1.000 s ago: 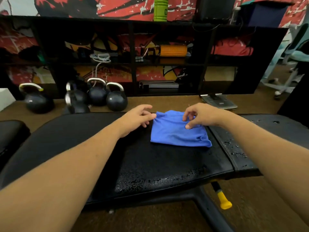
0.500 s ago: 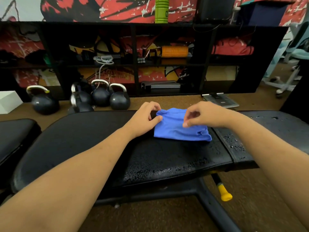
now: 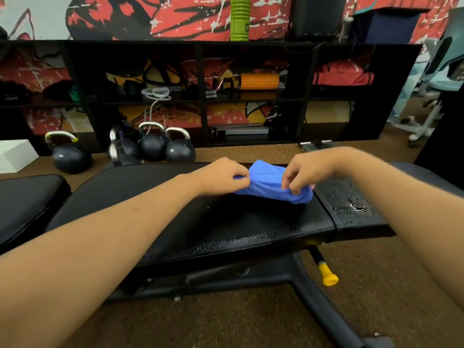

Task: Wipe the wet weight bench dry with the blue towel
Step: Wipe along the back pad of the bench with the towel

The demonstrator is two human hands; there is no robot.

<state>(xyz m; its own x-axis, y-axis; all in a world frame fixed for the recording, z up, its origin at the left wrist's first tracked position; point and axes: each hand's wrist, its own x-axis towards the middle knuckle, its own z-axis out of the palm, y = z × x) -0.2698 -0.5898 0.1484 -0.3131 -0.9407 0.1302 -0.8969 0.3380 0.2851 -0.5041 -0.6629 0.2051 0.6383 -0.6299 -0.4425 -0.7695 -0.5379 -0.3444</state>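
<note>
The blue towel (image 3: 268,183) is bunched up over the far middle of the black weight bench (image 3: 226,222). My left hand (image 3: 221,175) pinches its left end and my right hand (image 3: 305,172) pinches its right part, both fingers curled into the cloth. The towel is raised a little off the pad between the hands, its right end still drooping onto the bench. Water beads glisten along the bench's front edge and on the right pad section (image 3: 351,204).
Several kettlebells (image 3: 153,146) stand on the floor behind the bench, before a black shelf unit (image 3: 200,96). A second black pad (image 3: 22,202) lies at left. A yellow-tipped adjustment pin (image 3: 327,277) sticks out under the bench. An office chair (image 3: 431,104) stands far right.
The towel lay flat a second ago with my hands just touching it. Both hands have since pinched its ends and gathered it up off the pad.
</note>
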